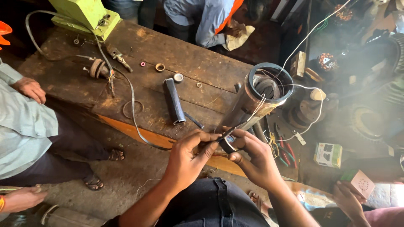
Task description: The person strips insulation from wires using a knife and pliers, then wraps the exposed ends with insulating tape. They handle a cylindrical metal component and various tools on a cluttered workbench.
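Observation:
My left hand [187, 157] and my right hand [254, 157] meet in front of me over my lap. My left hand pinches the end of a thin dark strip [229, 131] that runs up to the right. My right hand grips a roll of dark tape [229, 145] at the lower end of a metal motor cylinder [252, 101]. The cylinder leans on the workbench [147, 63] edge, its open top showing windings, with white wires [309, 88] trailing out.
On the bench lie a black tube [173, 101], small rings, a cable and a green machine [86, 14]. A seated person [25, 122] is at left, another bends at the far side, a third hand holds a box [362, 183] at right. Pliers and screwdrivers [282, 153] lie right.

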